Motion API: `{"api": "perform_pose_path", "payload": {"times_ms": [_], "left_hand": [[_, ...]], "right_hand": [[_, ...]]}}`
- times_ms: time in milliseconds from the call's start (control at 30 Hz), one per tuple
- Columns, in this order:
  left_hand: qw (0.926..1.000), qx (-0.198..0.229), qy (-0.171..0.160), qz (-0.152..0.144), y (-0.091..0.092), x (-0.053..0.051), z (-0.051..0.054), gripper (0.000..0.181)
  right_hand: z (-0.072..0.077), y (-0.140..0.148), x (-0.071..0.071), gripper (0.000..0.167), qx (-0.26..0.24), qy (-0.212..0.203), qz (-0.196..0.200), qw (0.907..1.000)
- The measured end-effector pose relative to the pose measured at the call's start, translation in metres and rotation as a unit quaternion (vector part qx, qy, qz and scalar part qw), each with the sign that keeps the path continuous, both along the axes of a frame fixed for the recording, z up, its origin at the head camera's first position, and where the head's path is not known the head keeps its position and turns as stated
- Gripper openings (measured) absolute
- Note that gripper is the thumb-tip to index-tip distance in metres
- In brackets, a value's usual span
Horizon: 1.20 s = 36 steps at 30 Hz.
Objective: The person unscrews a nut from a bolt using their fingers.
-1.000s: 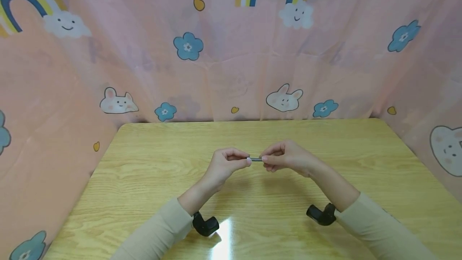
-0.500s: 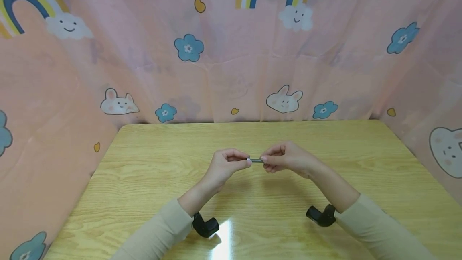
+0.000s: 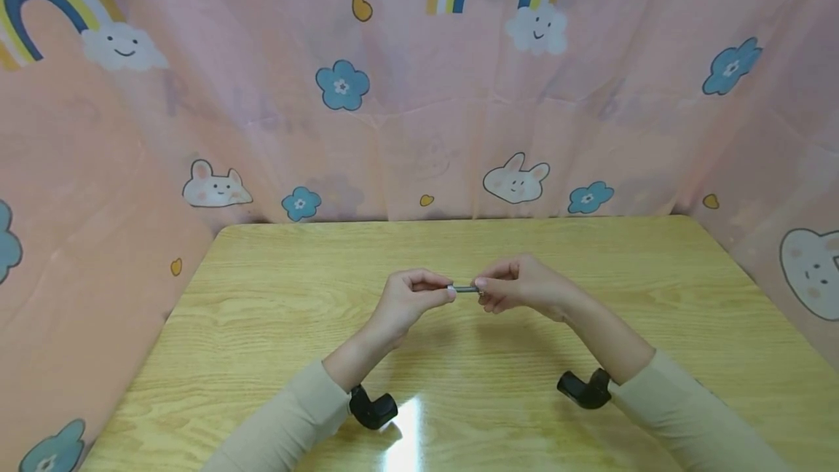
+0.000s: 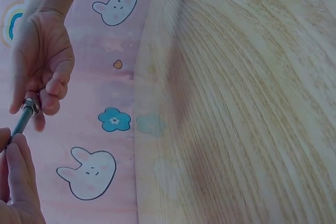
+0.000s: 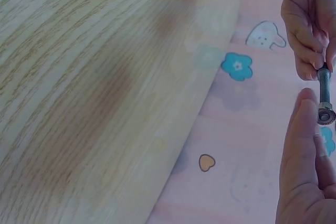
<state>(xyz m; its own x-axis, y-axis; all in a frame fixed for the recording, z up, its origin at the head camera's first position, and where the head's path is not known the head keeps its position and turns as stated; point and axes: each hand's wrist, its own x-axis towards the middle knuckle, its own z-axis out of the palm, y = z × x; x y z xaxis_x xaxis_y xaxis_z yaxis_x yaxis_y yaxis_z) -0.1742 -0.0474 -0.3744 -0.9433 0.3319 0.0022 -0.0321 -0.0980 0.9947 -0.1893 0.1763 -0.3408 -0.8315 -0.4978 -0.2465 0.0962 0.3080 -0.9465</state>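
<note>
In the head view, a grey threaded bolt (image 3: 466, 289) lies level between both hands, above the table. My left hand (image 3: 411, 299) pinches one end between thumb and fingertips, hiding part of it. My right hand (image 3: 521, 288) is at the other end, its thumb and index finger on either side of a small metal nut (image 4: 31, 106). In the right wrist view the nut shows a round, washer-like rim around the bolt's tip, and the fingers (image 5: 304, 129) beside it are nearly straight. The bolt's shank (image 5: 324, 85) is bare between the nut and my left fingertips.
A light wood-grain table (image 3: 314, 355) spans the area under the hands. Behind it and at the sides hangs a pink printed cloth (image 3: 406, 130). Black wrist devices (image 3: 373, 408) sit below both wrists. Glare brightens the table's front part.
My right thumb and fingers have shifted slightly around the bolt's end, and the nut now shows below the thumb. My left hand stays nearly still on the bolt.
</note>
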Motion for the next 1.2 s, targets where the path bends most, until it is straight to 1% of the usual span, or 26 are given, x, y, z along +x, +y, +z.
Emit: {"api": "perform_pose_path", "payload": {"times_ms": [100, 233, 433, 533, 600, 733, 800, 933, 1100, 1200], "left_hand": [[1.0, -0.001, 0.004, 0.0, 0.0, 0.0, -0.0001, 0.022], [1.0, -0.004, 0.008, -0.001, 0.0001, 0.0003, 0.0004, 0.022], [0.9999, -0.001, 0.01, -0.009, -0.0006, 0.0006, 0.001, 0.024], [0.9999, -0.001, 0.008, -0.008, -0.0008, 0.0008, 0.0014, 0.025], [0.9999, 0.001, 0.009, -0.006, -0.0012, 0.0012, 0.0017, 0.024], [1.0, 0.0, 0.006, -0.004, -0.0026, 0.002, 0.0012, 0.025], [1.0, 0.0, 0.004, -0.003, -0.0027, 0.002, 0.0005, 0.025], [1.0, -0.002, 0.005, -0.002, -0.0017, 0.0015, 0.0, 0.022], [1.0, 0.0, 0.005, -0.005, -0.0009, 0.0013, -0.0007, 0.022], [1.0, -0.001, 0.001, -0.004, -0.0008, 0.0012, -0.001, 0.025]], "right_hand": [[0.0005, -0.0005, 0.0003, 0.034, 0.0, 0.002, 0.005, 1.0], [0.0004, -0.0003, 0.0005, 0.032, -0.003, 0.02, 0.005, 0.9998], [-0.0011, -0.0008, 0.001, 0.028, 0.004, 0.047, -0.01, 0.9988], [-0.0014, -0.0018, 0.0012, 0.028, 0.007, 0.058, -0.015, 0.9982], [-0.0014, -0.002, 0.001, 0.031, 0.002, 0.057, -0.011, 0.9983], [-0.0018, -0.0006, 0.0004, 0.039, -0.003, 0.046, 0.015, 0.9988], [-0.0013, -0.0001, 0.0005, 0.039, -0.002, 0.033, 0.025, 0.9991], [0.0004, -0.0006, 0.0008, 0.035, 0.005, 0.017, 0.024, 0.9996], [-0.0007, -0.0009, 0.0013, 0.032, 0.008, 0.037, 0.017, 0.9991], [-0.0025, -0.0023, 0.0025, 0.03, 0.013, 0.056, -0.002, 0.9983]]}}
